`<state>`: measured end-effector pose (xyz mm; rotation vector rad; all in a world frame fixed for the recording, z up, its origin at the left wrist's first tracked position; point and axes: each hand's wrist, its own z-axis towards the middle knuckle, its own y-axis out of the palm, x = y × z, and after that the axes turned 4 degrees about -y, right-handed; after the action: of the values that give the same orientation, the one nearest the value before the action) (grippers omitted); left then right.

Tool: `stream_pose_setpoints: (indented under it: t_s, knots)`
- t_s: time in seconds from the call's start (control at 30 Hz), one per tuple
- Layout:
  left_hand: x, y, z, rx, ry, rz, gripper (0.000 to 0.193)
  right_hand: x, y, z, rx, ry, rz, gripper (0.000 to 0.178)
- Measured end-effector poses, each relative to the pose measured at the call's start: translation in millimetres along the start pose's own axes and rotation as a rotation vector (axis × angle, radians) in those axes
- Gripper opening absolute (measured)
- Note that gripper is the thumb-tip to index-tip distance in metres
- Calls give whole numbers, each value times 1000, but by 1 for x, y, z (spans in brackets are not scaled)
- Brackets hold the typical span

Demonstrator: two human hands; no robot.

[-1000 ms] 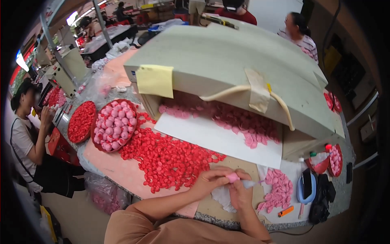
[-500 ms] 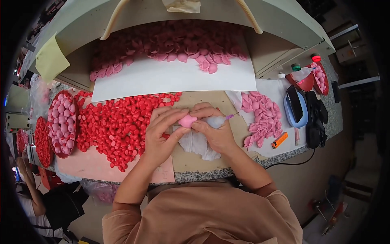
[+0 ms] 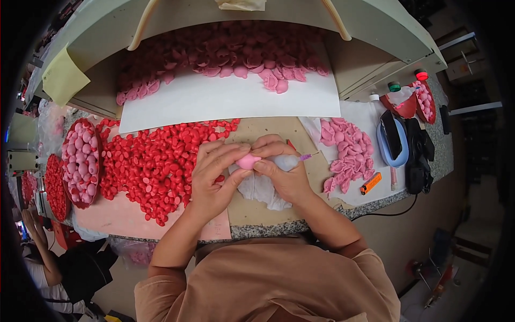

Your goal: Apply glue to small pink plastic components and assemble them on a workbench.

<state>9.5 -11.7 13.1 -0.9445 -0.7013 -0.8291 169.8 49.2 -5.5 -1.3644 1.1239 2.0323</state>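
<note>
Between the fingertips of both hands is a small rounded pink plastic piece [image 3: 248, 161]. My left hand [image 3: 210, 174] is closed on its left side, with a bit of red showing by the curled fingers. My right hand [image 3: 287, 180] pinches the other side. Tucked in that same hand is a translucent squeeze bottle [image 3: 286, 162] with a purple needle tip [image 3: 305, 157] pointing right. A crumpled white cloth [image 3: 258, 192] lies beneath the hands. Left of them spreads a heap of glossy red plastic pieces [image 3: 155, 166]; pink shell-like pieces [image 3: 350, 153] are piled to the right.
An overhanging cabinet [image 3: 289, 15] shelters more pink pieces [image 3: 230, 61] on a white sheet [image 3: 225, 102]. A red tray of pink balls [image 3: 81, 163] stands left. On the right are an orange lighter [image 3: 370, 183], a blue dish [image 3: 396, 153] with a black phone, and small bottles. Another person's arm [image 3: 40, 236] shows far left.
Both hands keep their hold, and the pink piece has turned slightly between the fingertips. The view has shifted a little.
</note>
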Motion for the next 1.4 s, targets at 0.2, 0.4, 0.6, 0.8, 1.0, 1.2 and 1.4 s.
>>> stream_pose_setpoints:
  t_s: [0.2, 0.4, 0.6, 0.8, 1.0, 1.2, 1.4]
  knots:
    - [-1, -1, 0, -13, 1, -13, 35, 1, 1, 0, 8, 0, 6, 17]
    - [-1, -1, 1, -19, 2, -1, 35, 4, -1, 0, 21, -19, -74, 18]
    - [-3, 1, 2, -28, -73, 111, 33, -5, -5, 6, -65, -165, -479, 31]
    - [-7, 7, -2, -70, -526, -792, 35, -18, 5, 6, 70, 15, -296, 31]
    - [-13, 8, -5, -198, -527, -892, 34, -12, -4, 5, 6, -141, -536, 33]
    - [-19, 14, -6, -193, -519, -972, 33, -18, 0, 5, -5, -213, -609, 34]
    - [-23, 15, -11, -206, -494, -908, 31, -22, -1, 5, -45, -268, -650, 33]
